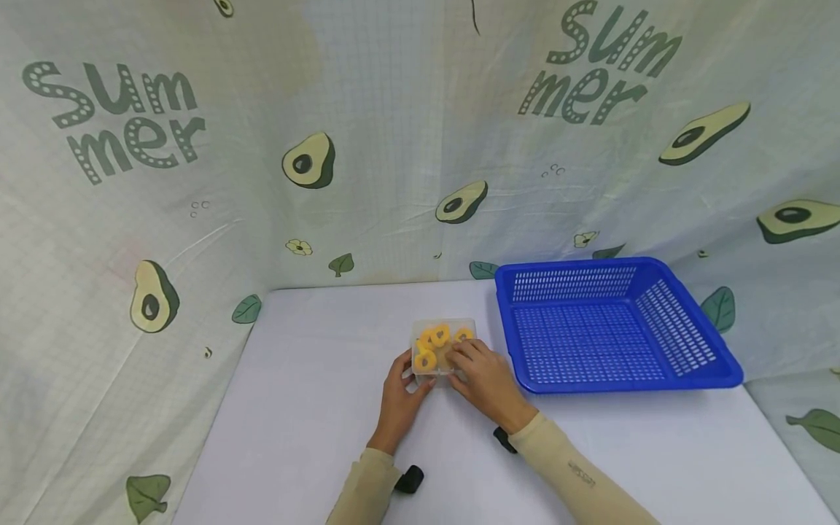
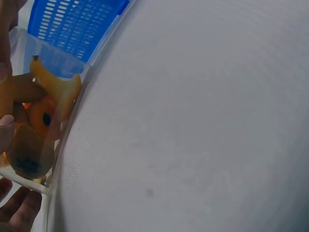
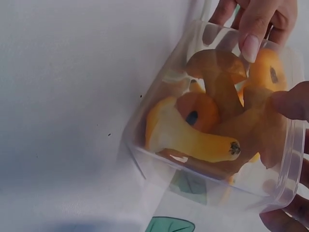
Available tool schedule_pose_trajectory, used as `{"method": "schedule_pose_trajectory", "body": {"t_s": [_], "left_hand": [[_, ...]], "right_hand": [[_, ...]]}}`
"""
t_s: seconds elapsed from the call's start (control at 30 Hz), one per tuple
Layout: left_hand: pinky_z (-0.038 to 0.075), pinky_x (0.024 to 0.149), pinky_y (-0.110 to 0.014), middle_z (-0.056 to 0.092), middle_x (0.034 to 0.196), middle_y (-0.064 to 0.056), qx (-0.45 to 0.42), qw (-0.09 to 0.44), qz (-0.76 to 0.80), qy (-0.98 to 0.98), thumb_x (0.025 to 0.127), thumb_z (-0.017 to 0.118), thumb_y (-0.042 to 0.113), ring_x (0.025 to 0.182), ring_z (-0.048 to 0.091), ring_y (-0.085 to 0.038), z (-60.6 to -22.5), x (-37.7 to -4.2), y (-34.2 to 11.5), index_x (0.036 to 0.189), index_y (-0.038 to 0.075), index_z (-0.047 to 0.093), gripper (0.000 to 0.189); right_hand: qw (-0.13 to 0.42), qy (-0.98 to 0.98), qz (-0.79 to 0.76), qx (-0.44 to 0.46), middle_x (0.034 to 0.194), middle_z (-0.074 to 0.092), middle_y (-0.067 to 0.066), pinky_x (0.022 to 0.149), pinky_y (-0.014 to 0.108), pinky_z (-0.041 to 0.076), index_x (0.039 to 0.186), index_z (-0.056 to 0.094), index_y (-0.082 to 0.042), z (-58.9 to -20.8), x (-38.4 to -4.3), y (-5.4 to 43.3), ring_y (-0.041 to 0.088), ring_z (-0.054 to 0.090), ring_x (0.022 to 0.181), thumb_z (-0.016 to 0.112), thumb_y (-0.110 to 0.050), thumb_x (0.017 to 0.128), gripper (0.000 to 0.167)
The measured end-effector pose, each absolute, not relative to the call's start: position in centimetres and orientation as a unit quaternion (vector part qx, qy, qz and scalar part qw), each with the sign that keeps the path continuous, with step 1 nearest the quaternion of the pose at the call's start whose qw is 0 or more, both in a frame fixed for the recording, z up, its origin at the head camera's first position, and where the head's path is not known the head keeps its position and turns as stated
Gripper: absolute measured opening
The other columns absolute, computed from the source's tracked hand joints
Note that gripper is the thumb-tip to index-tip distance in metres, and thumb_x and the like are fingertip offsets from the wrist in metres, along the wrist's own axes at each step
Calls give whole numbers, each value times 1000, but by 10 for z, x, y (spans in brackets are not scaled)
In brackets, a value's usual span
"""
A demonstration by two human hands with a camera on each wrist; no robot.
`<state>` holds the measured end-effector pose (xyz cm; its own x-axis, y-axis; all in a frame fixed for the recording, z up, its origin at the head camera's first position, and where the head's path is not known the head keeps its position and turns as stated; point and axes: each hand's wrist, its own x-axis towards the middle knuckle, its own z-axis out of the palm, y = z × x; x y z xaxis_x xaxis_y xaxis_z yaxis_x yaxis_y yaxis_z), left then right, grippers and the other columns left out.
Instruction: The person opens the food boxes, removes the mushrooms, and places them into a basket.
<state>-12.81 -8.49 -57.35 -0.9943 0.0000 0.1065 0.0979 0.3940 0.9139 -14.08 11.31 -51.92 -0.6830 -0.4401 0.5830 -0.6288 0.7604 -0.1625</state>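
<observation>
A clear plastic container (image 1: 413, 328) stands on the table, filled with several yellow-orange pieces (image 1: 425, 360). Through its wall in the right wrist view, one piece (image 3: 203, 145) looks thick and curved with a dark tip, and another (image 3: 217, 72) is mushroom-shaped. What exactly they are I cannot tell. My left hand (image 1: 397, 401) grips the container's left side, with the thumb at the front wall. Over the right part of the container bends my right hand (image 1: 492, 379), its thumb on the front wall by the rim and its fingers curled over the top. Those fingertips are partly hidden.
To the right of the container sits a blue plastic basket (image 1: 610, 386) with latticed walls. White cloth covers the table (image 1: 315, 379). Behind it hangs a backdrop (image 1: 380, 146) printed with avocados and leaves. A small black device (image 1: 410, 480) is at the left wrist.
</observation>
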Motion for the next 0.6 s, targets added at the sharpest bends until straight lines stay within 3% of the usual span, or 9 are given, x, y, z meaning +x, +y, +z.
{"method": "schedule_pose_trajectory", "body": {"t_s": [0.23,0.6], "left_hand": [[55,110,-45,53,154,-10,-28,49,-544,-837,92,83,9,140,53,-31,-574,-127,-84,154,9,47,72],[56,108,-42,56,151,-11,-27,56,-541,-839,89,85,8,138,55,-30,-576,-130,-84,152,8,49,72]], "right_hand": [[270,-894,165,317,109,76,4,78,35,67,105,81,-12,-519,-146,116,24,72,103,96,-19,74,36],[264,-887,152,346,102,76,2,74,32,66,100,82,-14,-516,-153,119,20,72,95,97,-23,74,31]]}}
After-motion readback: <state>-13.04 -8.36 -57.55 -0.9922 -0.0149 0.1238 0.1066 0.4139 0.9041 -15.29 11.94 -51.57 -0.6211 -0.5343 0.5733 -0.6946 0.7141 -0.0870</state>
